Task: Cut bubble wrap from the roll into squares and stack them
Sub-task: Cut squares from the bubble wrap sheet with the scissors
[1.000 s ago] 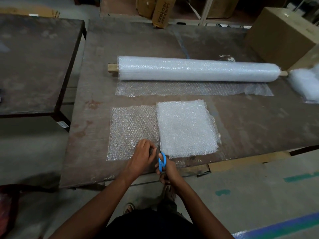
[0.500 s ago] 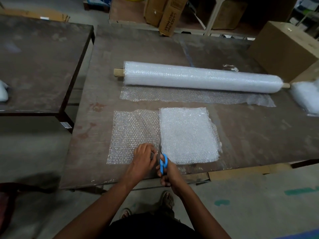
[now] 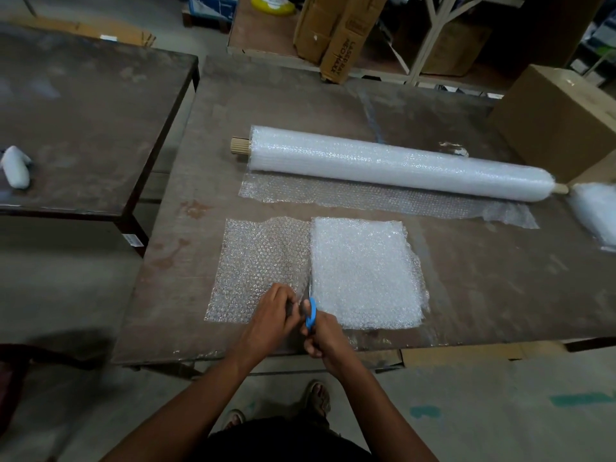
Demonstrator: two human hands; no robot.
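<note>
Right hand [image 3: 325,335]: lower centre of the frame, fingers curled through the blue handles of the scissors [image 3: 310,313]; blades pointing away up the frame, too thin to tell how far apart.
Left hand [image 3: 271,316]: just left of the scissors, fingers bent and pinching the near edge of the single sheet [image 3: 258,271] beside the cut line.
Single sheet: flat and see-through on the worn brown table [image 3: 500,288], centre-left of the frame, directly beyond the left hand.
Stack of squares [image 3: 365,273]: whiter, thicker pile immediately right of the scissors, its left edge along the blades and touching the single sheet.
Roll of bubble wrap [image 3: 400,163]: across the upper centre of the frame, well beyond both hands, cardboard core showing at the left end; loose unrolled strip [image 3: 383,198] lying flat in front, apart from sheet and stack.
Right edge: more bubble wrap [image 3: 596,211] partly cut off; large cardboard box [image 3: 563,121] at upper right.
Left side: second table [image 3: 83,128], with a small pale wrapped object [image 3: 15,166] at the far left edge.
Bottom: sandalled feet on the concrete floor.
</note>
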